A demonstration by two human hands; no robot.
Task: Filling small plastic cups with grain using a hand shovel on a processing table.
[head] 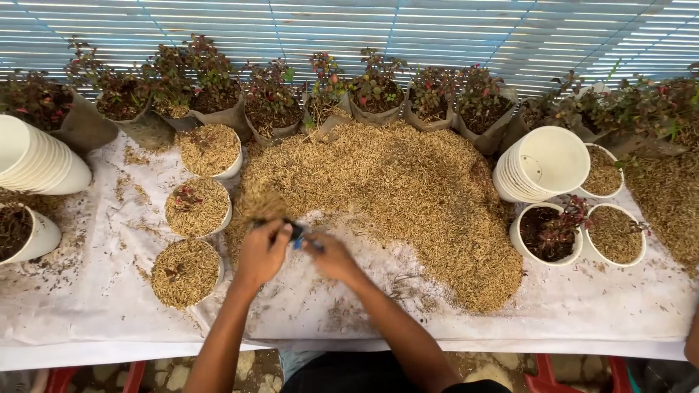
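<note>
a: both hands meet at the husk heap point(393, 196) on the worktop point(109, 306).
b: yes, left hand point(262, 251) and right hand point(329, 256) clamped together on a small blue tool point(297, 233), beside three filled pots point(196, 207).

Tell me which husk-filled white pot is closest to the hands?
The middle pot of the three on the left. It sits just left of the left hand, level with it, nearer than the far pot and the front pot.
</note>
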